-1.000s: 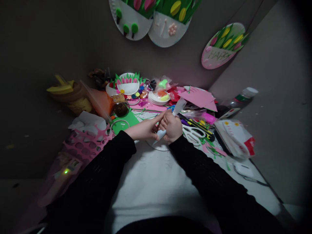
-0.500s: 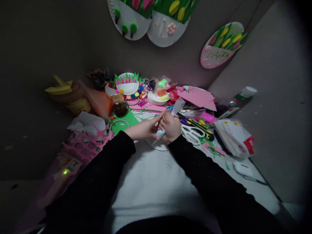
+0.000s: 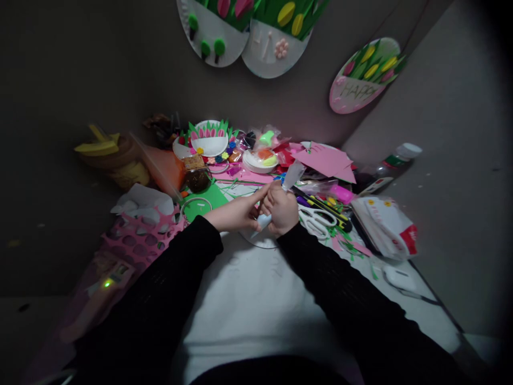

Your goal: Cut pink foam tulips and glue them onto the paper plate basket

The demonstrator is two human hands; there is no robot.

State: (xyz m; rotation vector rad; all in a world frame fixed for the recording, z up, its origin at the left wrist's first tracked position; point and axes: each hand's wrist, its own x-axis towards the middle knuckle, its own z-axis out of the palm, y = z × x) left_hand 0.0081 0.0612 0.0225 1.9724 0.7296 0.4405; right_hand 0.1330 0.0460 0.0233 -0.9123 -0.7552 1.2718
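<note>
From my head camera, both my hands meet over the near edge of the clutter, just beyond the white sheet (image 3: 256, 299) that covers my lap side of the table. My right hand (image 3: 282, 209) is closed in a fist around the blue strip (image 3: 264, 219), a pale piece that runs through the fist. Its long axis slants: the lower end pokes out below my fist toward me and to the left, and the upper, paler end (image 3: 294, 174) rises out of the top of the fist, away from me and to the right.

My left hand (image 3: 236, 213) lies just left of the right one, touching it. Its fingers (image 3: 262, 193) reach across to the top of my right fist, where the strip comes out; they look pinched there, though I cannot tell whether they grip the strip itself or only rest on my knuckles. So the strip lies to the right of my left hand and inside my right, which is the nearer hand by far.

Taking my right fist as the landmark: the white scissors (image 3: 316, 220) lie just to its right, the pink paper (image 3: 326, 159) beyond it to the right, the green sheet (image 3: 204, 199) to its left, and the pink basket (image 3: 140, 235) well off to its left.
</note>
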